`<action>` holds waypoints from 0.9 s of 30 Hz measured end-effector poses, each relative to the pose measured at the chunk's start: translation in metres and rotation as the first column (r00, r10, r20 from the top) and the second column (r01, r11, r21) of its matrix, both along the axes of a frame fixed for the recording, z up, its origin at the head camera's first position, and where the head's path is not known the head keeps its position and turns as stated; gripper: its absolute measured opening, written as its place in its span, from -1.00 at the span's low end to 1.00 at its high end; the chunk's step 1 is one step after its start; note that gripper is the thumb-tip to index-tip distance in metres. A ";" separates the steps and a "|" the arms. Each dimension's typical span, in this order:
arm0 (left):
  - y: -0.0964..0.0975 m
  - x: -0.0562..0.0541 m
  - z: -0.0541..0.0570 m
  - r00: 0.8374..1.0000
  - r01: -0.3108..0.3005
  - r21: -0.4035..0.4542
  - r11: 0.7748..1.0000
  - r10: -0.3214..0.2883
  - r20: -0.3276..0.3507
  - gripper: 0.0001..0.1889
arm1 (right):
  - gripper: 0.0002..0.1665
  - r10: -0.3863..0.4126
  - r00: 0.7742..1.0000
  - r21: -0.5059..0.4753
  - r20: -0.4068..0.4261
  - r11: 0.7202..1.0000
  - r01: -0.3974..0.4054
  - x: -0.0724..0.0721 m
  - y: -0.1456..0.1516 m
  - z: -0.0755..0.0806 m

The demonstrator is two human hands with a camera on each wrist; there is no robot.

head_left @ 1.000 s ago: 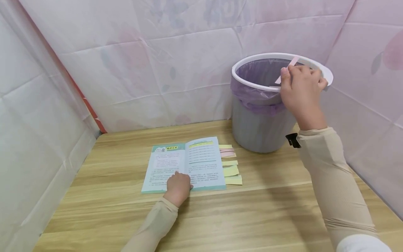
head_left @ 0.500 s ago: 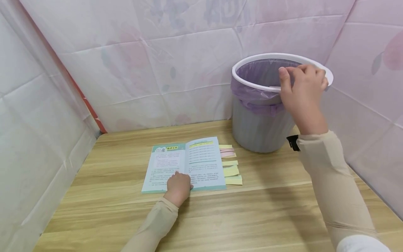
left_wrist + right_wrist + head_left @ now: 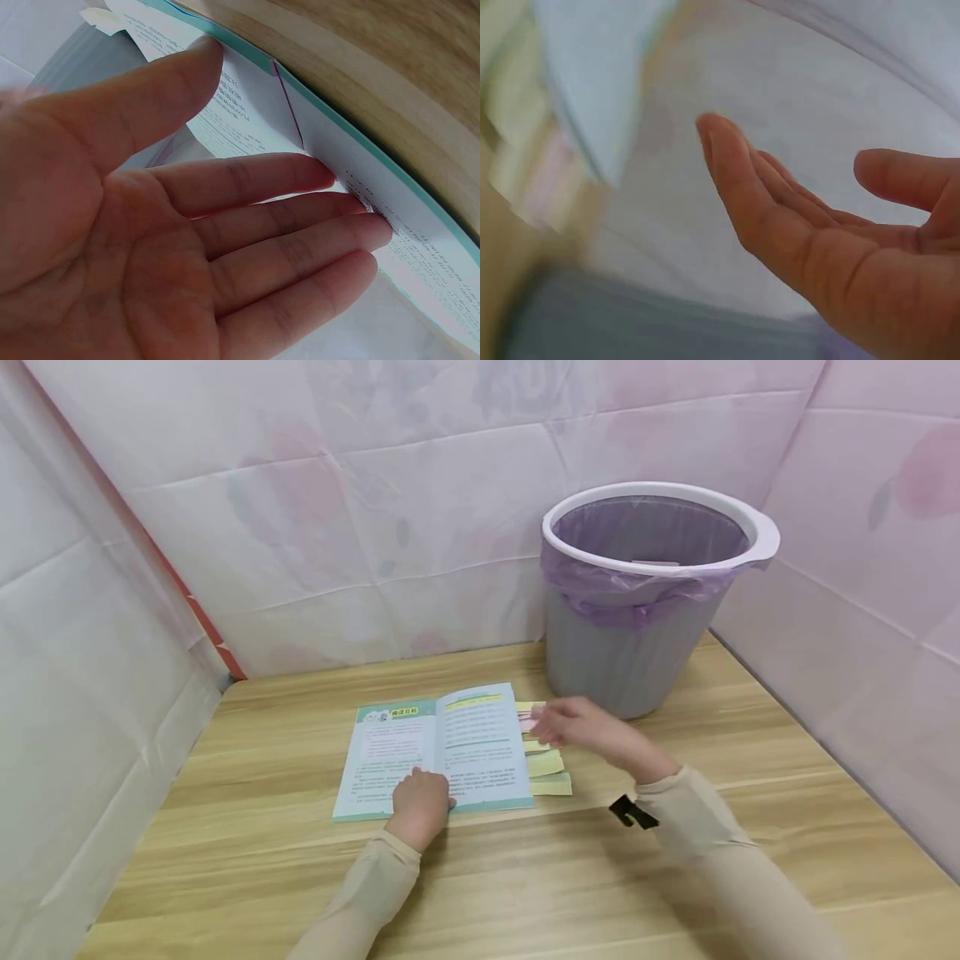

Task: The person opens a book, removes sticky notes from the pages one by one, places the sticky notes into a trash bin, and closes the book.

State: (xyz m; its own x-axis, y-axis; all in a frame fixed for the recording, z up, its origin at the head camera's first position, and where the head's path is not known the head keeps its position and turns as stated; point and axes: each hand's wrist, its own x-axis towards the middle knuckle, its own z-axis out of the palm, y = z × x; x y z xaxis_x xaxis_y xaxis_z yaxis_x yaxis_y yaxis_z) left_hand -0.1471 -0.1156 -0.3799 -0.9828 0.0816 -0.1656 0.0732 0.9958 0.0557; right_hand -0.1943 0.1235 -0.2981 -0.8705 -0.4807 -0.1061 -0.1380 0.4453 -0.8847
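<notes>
An open book (image 3: 480, 777) with teal edging and printed pages lies on the wooden table. My left hand (image 3: 420, 806) rests on its lower middle; in the left wrist view the extended fingers (image 3: 292, 247) and thumb touch the pages, with a purple line in the fold. Yellow and pink paper strips (image 3: 550, 785) stick out from the book's right edge. Over the upper strips hovers my right hand (image 3: 592, 731), slightly blurred. The right wrist view shows its fingers (image 3: 772, 217) loosely bent, thumb apart, nothing between them.
A grey trash bin (image 3: 622, 652) with a white rim and purple liner stands at the back right; a pale strip (image 3: 655, 563) shows inside it. Pale patterned sheets (image 3: 450, 510) hang behind and on both sides of the wooden table (image 3: 525, 893).
A pink strip held over the bin has left my right hand. That hand has moved from the bin rim down and left to the book's right edge. My left hand stays on the pages.
</notes>
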 end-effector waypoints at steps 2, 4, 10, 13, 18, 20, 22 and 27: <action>0.000 0.000 0.000 1.000 0.000 -0.003 1.000 0.000 0.002 -0.62 | -0.54 0.000 0.989 0.001 0.149 1.000 -0.001 -0.006 -0.005 -0.022; -0.001 0.000 -0.001 1.000 0.000 -0.007 1.000 0.000 0.000 -0.63 | -0.54 -0.018 0.974 0.027 0.225 1.000 0.012 -0.011 -0.009 -0.038; 0.000 -0.001 -0.002 1.000 0.003 -0.016 1.000 -0.003 -0.007 -0.61 | -0.49 -0.051 0.966 0.080 0.254 0.996 0.032 -0.014 -0.016 -0.058; 0.001 0.000 -0.001 1.000 0.000 -0.017 1.000 0.000 0.000 -0.61 | -0.50 -0.057 0.968 0.080 0.244 0.996 0.039 -0.013 -0.017 -0.058; 0.002 0.001 0.001 1.000 -0.010 -0.010 1.000 0.011 0.016 -0.60 | -0.58 -0.070 0.982 0.086 0.178 0.995 0.056 -0.009 -0.018 -0.058; 0.002 0.002 0.002 1.000 -0.011 -0.015 1.000 0.011 0.012 -0.59 | -0.63 -0.079 0.986 0.088 0.148 0.994 0.066 -0.008 -0.019 -0.058; 0.002 0.003 0.002 1.000 -0.006 -0.022 1.000 0.006 0.000 -0.58 | -0.68 -0.092 0.987 0.082 0.135 0.993 0.081 -0.008 -0.021 -0.059; 0.000 0.006 0.005 0.998 0.031 0.007 0.999 -0.031 -0.048 -0.54 | -0.80 -0.099 0.988 0.052 0.118 0.994 0.094 -0.006 -0.029 -0.063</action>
